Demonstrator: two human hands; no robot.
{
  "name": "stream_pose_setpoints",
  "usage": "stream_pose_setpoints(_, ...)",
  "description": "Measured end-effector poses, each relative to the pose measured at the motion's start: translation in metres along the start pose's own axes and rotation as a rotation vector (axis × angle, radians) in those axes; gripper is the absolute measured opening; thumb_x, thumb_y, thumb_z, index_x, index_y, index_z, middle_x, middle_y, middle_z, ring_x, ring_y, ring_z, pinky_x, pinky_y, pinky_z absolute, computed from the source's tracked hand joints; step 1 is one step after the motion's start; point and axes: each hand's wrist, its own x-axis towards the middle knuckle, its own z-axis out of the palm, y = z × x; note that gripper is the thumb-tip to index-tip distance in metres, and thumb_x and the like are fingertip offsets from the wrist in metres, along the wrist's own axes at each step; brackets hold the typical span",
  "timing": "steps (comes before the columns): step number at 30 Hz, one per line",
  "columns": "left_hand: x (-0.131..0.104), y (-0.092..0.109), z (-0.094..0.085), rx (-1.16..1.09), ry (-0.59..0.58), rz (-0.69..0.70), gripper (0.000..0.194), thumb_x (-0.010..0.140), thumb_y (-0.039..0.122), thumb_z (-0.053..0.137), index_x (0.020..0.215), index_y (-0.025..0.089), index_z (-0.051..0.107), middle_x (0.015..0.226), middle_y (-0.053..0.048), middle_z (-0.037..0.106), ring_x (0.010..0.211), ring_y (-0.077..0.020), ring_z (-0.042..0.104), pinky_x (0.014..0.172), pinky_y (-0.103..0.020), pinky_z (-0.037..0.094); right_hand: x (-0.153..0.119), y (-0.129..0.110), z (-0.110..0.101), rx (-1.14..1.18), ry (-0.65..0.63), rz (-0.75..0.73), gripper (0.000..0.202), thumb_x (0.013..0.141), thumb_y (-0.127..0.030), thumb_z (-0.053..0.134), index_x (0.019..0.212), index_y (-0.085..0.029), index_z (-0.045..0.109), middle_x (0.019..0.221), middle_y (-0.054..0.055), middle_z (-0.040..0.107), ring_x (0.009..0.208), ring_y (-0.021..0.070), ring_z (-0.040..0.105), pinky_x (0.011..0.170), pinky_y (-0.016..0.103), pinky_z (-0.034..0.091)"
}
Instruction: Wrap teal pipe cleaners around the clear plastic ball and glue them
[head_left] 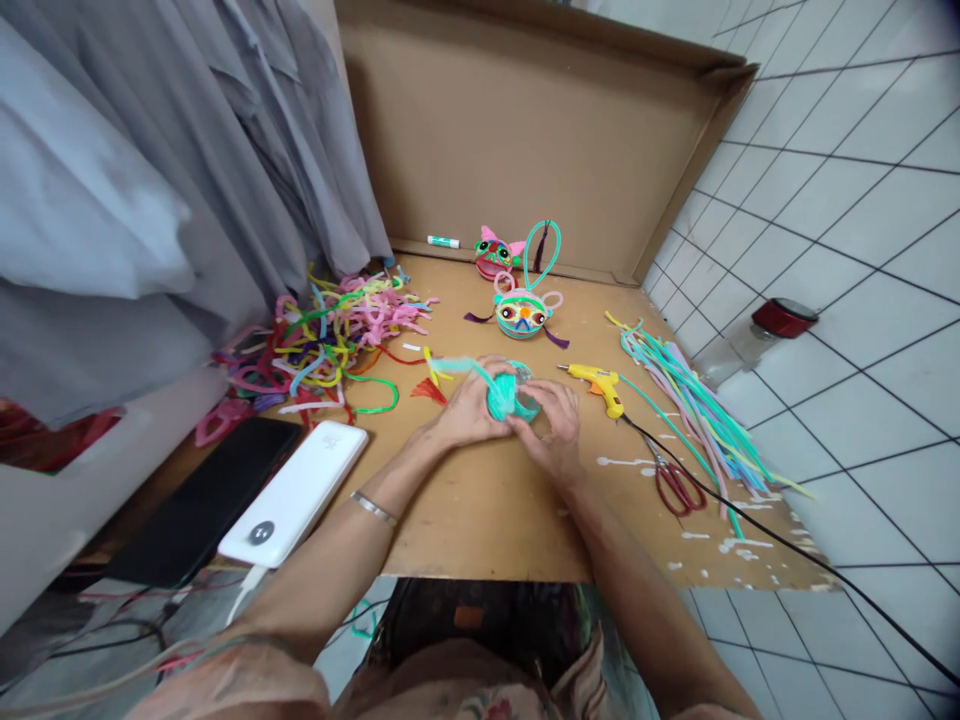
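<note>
Over the middle of the wooden table (pixel 480 520), a rounded turquoise piece wound from pipe cleaner (pixel 504 398) sits between my two hands. My left hand (pixel 472 405) is wrapped round its left side, and a fuzzy pipe cleaner end sticks out leftward above that hand. At the piece's right side, my right hand (pixel 555 420) has thumb and fingers closed on its edge, beside a clear, see-through part. Just right of my right hand lies a yellow glue gun (pixel 598 385). A red tassel (pixel 429 391) and a short yellow pipe cleaner rest left of my left hand.
Two finished animal-face ornaments (pixel 523 314) and a glue stick tube (pixel 443 242) stand at the back. Tangled pipe cleaners (pixel 375 312) cover the left; straight ones (pixel 697 410) lie right, near red-handled scissors (pixel 677 488). A white power bank (pixel 296 492) and black phone (pixel 210 500) lie front left.
</note>
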Motion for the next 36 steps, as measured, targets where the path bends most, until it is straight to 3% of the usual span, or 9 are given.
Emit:
stream_pose_setpoints(5,0.004,0.011,-0.001,-0.277,0.004,-0.267,0.077,0.057,0.038,0.083,0.122,0.021,0.046,0.122,-0.009,0.063,0.11,-0.0264,0.064,0.094,-0.041,0.055,0.004,0.001,-0.004,0.077,0.04,0.08,0.036,0.092,-0.046,0.06,0.12,-0.023,0.061,0.112,0.01,0.068,0.108,0.0262,0.063,0.096,0.045,0.05)
stream_pose_setpoints(10,0.004,0.015,-0.002,-0.235,-0.009,-0.312,0.079,0.055,0.039,0.085,0.122,0.021,0.047,0.121,-0.007,0.063,0.109,-0.0264,0.064,0.091,-0.04,0.056,0.001,0.012,-0.003,0.092,0.054,0.16,0.031,0.097,-0.042,0.049,0.118,-0.022,0.061,0.113,0.011,0.066,0.112,0.0254,0.061,0.098,0.044,0.05)
stream_pose_setpoints(14,0.003,0.01,0.0,-0.055,0.045,-0.267,0.078,0.055,0.039,0.086,0.122,0.021,0.05,0.123,-0.008,0.059,0.114,-0.0282,0.062,0.099,-0.045,0.053,-0.002,0.017,0.002,0.061,0.044,0.152,0.032,0.097,-0.041,0.048,0.119,-0.021,0.061,0.114,0.011,0.065,0.112,0.026,0.06,0.098,0.045,0.048)
stream_pose_setpoints(20,0.002,0.008,0.001,0.177,0.036,-0.039,0.07,0.059,0.031,0.08,0.123,0.02,0.053,0.146,-0.016,0.047,0.14,-0.035,0.045,0.115,-0.051,0.041,-0.003,0.01,0.007,-0.012,0.022,0.004,0.033,0.094,-0.04,0.053,0.121,-0.022,0.06,0.113,0.01,0.067,0.106,0.0262,0.062,0.093,0.044,0.047)
stream_pose_setpoints(24,-0.001,0.006,0.002,0.235,-0.001,0.054,0.07,0.062,0.034,0.077,0.126,0.02,0.052,0.146,-0.016,0.05,0.141,-0.0353,0.045,0.114,-0.051,0.04,-0.002,0.006,0.009,-0.047,0.071,-0.033,0.028,0.095,-0.039,0.051,0.115,-0.022,0.063,0.107,0.01,0.067,0.1,0.0254,0.062,0.088,0.042,0.046)
stream_pose_setpoints(36,-0.002,0.007,0.002,0.331,-0.036,0.122,0.073,0.065,0.044,0.077,0.129,0.02,0.052,0.142,-0.016,0.057,0.136,-0.0354,0.051,0.11,-0.048,0.042,-0.001,0.009,0.009,-0.072,0.108,-0.053,0.021,0.096,-0.03,0.051,0.106,-0.023,0.067,0.101,0.008,0.066,0.092,0.0234,0.06,0.085,0.04,0.045)
